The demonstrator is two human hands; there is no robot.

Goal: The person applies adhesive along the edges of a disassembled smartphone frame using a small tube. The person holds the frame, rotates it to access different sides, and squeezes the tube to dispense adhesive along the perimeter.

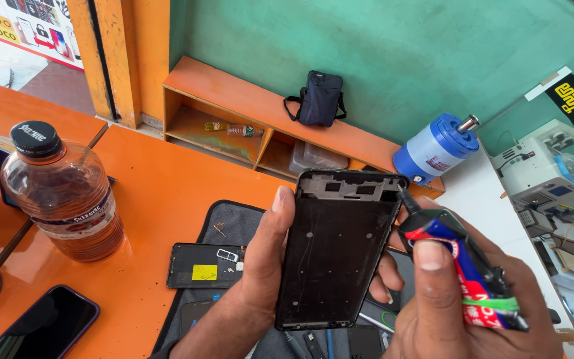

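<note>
My left hand (260, 266) grips a black phone frame (337, 249) upright, thumb along its left edge and fingers behind its right side. In my right hand (463, 299) is a red, blue and green glue tube (473, 272) with a black nozzle. The nozzle tip touches the frame's upper right corner. Below the hands lies a dark work mat (234, 223) on the orange table (161, 186).
A plastic bottle (61, 193) of amber liquid stands at left. A dark phone (41, 326) lies at the lower left. A black phone back part (204, 264) with a yellow sticker rests on the mat. An orange shelf (234, 100) holds a black pouch (319, 98) and a blue jug (436, 147).
</note>
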